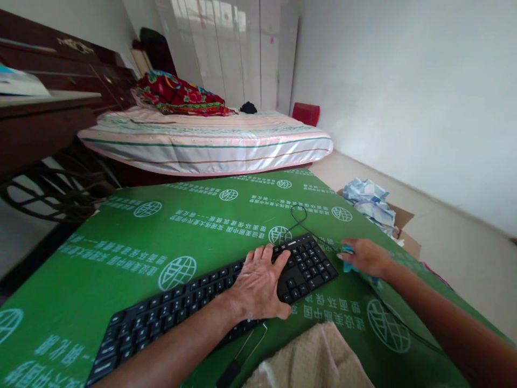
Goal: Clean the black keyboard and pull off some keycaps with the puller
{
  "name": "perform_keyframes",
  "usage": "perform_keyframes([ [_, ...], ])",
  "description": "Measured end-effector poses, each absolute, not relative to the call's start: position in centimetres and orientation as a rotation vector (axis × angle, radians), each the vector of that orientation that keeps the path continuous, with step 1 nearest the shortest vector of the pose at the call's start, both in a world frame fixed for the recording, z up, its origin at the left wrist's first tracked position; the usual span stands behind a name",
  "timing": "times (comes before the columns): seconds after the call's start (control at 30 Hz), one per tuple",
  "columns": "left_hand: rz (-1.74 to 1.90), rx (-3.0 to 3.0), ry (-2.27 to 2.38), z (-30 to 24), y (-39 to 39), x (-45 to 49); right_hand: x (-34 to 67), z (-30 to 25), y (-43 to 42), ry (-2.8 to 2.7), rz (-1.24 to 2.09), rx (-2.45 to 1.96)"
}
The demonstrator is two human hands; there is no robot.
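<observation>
A black keyboard (194,302) lies slantwise on a green printed board (141,242). My left hand (260,283) rests flat on the keys near its right end, fingers stretched out. My right hand (363,257) is beside the keyboard's right edge, fingers pressed on a small light-blue cloth (348,260) on the board. The keyboard's black cable (299,218) loops behind it.
A bed (210,143) with a red patterned blanket (177,97) stands beyond the board. Dark wooden furniture (48,124) is at the left. A cardboard box with blue-white cloths (374,205) sits on the floor at right. A beige towel (311,361) lies at the near edge.
</observation>
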State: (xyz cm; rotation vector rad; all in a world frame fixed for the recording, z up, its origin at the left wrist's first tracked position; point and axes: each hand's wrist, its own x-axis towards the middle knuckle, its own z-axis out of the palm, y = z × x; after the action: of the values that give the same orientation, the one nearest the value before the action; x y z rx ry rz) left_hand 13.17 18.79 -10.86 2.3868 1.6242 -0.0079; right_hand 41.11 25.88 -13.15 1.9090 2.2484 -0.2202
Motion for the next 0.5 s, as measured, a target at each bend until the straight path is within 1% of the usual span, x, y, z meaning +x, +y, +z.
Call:
perform_keyframes([
  [0.07,-0.005,2.381,1.627,-10.7,18.8,13.1,38.0,-13.6,27.1,2.245,-0.198,1.851],
  [0.17,0.012,2.378,1.642,-10.8,19.0,12.8,36.6,-13.4,26.3,2.273,-0.211,1.713],
  [0.33,0.022,2.373,1.65,-11.4,19.3,12.6,38.8,-12.8,20.5,2.43,-0.324,1.42],
  [0.5,-0.012,2.369,1.638,-11.9,19.3,12.8,42.6,-14.1,15.1,2.497,-0.507,1.485],
])
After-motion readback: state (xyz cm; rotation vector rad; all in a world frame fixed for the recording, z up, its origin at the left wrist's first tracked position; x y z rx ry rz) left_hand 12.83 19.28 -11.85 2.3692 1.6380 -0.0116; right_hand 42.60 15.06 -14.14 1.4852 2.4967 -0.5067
